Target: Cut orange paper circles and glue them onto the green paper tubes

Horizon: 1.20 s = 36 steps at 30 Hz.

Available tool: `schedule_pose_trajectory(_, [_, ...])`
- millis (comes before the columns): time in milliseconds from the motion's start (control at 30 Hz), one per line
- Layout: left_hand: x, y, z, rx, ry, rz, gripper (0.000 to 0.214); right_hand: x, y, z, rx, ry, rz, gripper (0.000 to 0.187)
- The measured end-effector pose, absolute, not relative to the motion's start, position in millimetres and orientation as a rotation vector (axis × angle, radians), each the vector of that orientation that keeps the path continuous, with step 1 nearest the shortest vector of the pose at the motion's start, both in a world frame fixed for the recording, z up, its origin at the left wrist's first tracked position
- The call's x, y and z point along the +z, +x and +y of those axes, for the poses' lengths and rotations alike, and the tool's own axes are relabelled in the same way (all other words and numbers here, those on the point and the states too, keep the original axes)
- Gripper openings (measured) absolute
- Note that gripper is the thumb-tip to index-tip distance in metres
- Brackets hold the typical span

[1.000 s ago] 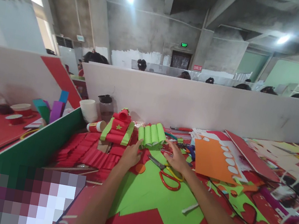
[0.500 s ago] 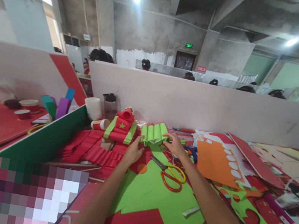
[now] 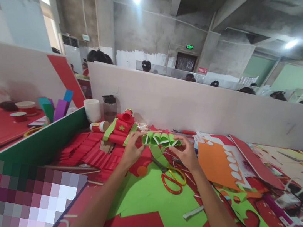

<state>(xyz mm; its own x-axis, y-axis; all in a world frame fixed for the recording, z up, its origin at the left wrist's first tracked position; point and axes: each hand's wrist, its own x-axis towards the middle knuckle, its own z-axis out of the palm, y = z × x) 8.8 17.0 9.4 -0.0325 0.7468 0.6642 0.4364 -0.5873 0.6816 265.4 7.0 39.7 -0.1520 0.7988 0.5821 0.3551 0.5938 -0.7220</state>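
Four green paper rolls [image 3: 161, 139], side by side with their open ends facing the camera, sit in the head view between two hands, the left hand [image 3: 133, 151] pinching one end of the row in its fingers and the right hand [image 3: 189, 157] the other. Below, one pair of scissors [image 3: 165, 168] lies mostly on one green sheet [image 3: 154, 196], with one orange disc [image 3: 142, 171] to its left.

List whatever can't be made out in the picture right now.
Head view: the far ends of the green rolls, hidden by the rolls themselves.
Head view: whatever lies under the pixelated patch.
Head view: people, mostly hidden behind the partition.
Head view: wording on the red sign, too small.
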Motion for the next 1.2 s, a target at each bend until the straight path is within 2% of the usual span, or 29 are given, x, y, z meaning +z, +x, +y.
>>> schedule_pose_trajectory(233, [24,5,7,1.393,2.027,1.012,0.045,34,277,1,0.666,-0.943,-1.746,0.042])
schedule_pose_trajectory(433, [27,4,4,1.381,1.992,1.026,0.044,26,272,1,0.448,-1.021,-1.734,0.059])
schedule_pose_trajectory(600, [27,4,3,1.362,2.002,1.017,0.044,19,267,2,0.281,-1.095,-1.776,0.046])
schedule_pose_trajectory(867, [25,3,4,1.179,2.082,1.09,0.048,17,268,0,0.208,-1.016,-1.796,0.048])
schedule_pose_trajectory(1033, [25,1,8,1.334,2.029,1.198,0.048,21,271,2,0.237,-0.993,-1.763,0.047])
schedule_pose_trajectory(1133, [24,-1,12,1.431,1.974,1.194,0.049,23,284,11,0.197,-1.099,-1.724,0.037])
schedule_pose_trajectory(1200, [23,-2,15,1.459,1.951,1.192,0.048,21,298,19,0.11,-1.319,-1.777,0.03])
